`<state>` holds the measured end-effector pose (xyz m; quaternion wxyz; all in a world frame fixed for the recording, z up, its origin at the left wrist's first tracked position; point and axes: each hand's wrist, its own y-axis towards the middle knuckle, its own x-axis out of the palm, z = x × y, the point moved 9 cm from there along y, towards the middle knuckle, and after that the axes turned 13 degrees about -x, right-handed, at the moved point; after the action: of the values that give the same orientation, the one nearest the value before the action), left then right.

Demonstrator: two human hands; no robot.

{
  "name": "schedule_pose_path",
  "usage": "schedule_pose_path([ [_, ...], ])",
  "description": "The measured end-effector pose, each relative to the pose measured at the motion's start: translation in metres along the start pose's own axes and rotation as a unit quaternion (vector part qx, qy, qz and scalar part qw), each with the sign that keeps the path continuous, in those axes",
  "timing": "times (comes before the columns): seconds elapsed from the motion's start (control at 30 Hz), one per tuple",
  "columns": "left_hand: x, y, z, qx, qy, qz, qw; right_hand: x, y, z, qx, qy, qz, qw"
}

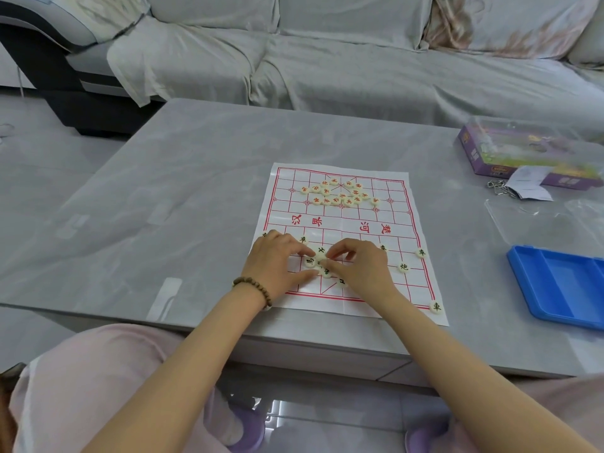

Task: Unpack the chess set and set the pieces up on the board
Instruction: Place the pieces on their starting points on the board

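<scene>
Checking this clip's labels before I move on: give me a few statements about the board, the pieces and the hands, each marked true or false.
1. The red-lettered pieces lie clustered on the far half of the board. True.
2. The tray at the right is full of pieces. False: the blue tray shows no pieces in it.
3. The left hand and the right hand are both over black-lettered pieces on the near half. True.
4. The bracelet is on the right wrist. False: the bead bracelet is on the left wrist.
5. The box sits left of the board. False: the purple box is to its right, farther back.
</scene>
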<state>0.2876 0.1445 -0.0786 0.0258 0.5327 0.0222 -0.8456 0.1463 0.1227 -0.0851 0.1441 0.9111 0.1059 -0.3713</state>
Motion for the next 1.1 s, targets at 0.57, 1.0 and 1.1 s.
schedule_pose_path([
  [0.57, -0.025, -0.041, -0.056, 0.016, -0.063, 0.067, 0.996, 0.024, -0.025, -0.048, -0.114, -0.064, -0.078, 0.988],
  [1.0, -0.013, -0.038, -0.054, 0.017, -0.009, 0.023, 1.000, 0.028, -0.032, -0.051, -0.154, -0.102, -0.076, 0.980],
  [1.1, -0.012, -0.039, -0.054, 0.013, 0.000, 0.014, 1.000, 0.029, -0.034, -0.051, -0.158, -0.096, -0.071, 0.980],
])
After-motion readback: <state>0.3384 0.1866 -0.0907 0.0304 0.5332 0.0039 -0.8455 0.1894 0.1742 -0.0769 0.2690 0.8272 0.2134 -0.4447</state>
